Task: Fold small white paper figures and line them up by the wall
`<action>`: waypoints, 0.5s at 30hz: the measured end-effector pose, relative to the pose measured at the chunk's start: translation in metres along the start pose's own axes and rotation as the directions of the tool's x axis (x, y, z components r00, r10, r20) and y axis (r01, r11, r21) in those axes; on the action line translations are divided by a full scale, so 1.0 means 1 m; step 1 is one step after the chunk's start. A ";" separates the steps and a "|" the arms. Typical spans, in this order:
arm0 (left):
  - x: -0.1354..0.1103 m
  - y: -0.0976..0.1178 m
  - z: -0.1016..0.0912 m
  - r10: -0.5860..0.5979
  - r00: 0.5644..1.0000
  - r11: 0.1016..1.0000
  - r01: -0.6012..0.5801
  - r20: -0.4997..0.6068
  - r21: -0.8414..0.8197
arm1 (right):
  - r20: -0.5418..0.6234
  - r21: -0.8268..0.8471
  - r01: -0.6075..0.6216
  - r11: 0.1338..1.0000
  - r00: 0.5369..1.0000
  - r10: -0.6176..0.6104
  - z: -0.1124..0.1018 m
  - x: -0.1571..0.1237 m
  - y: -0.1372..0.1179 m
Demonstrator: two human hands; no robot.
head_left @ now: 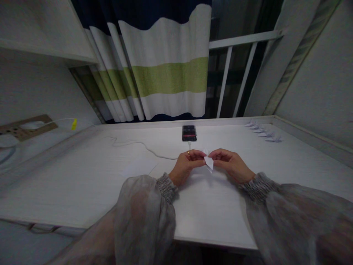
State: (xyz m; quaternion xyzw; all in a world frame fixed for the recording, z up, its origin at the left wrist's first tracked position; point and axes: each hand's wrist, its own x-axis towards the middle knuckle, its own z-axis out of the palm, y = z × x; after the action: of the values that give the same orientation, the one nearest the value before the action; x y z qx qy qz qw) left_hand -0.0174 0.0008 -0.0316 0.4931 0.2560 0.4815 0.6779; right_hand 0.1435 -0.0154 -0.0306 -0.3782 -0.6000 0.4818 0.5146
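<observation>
A small folded white paper piece [209, 161] is pinched between both of my hands just above the white desk [82, 191]. My left hand [187, 163] grips its left side with curled fingers; a ring shows on one finger. From the other side, my right hand [230, 163] holds the paper's right edge with fingers pressed together. Both wrists wear sheer grey sleeves with gathered cuffs.
A flat white sheet [139, 167] lies left of my hands. A phone [189, 133] sits behind them with a white cable [138, 144] running left toward a wall socket [26, 127]. Several small folded paper pieces [263, 131] line the back right corner. A striped curtain [165, 73] hangs behind.
</observation>
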 end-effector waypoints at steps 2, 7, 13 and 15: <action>0.000 0.000 0.000 0.008 1.000 1.000 -0.008 -0.001 0.017 | 0.001 -0.004 0.000 1.000 1.000 0.000 0.000 0.000 0.000; 0.000 -0.001 -0.001 0.022 0.999 0.999 -0.024 0.027 0.048 | 0.001 -0.039 0.023 0.999 1.000 -0.023 -0.003 0.000 0.000; 0.001 -0.003 -0.002 0.031 0.999 0.995 -0.034 0.034 0.090 | -0.027 -0.097 0.029 0.995 0.999 -0.032 -0.002 0.000 0.000; 0.001 -0.003 -0.002 0.039 0.999 0.995 -0.041 0.017 0.089 | -0.030 -0.088 0.032 0.996 0.999 -0.035 -0.001 0.000 -0.002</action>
State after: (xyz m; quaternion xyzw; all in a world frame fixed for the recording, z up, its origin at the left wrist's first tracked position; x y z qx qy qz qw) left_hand -0.0175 0.0024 -0.0353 0.5316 0.2621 0.4792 0.6473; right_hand 0.1444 -0.0157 -0.0290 -0.3980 -0.6185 0.4404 0.5150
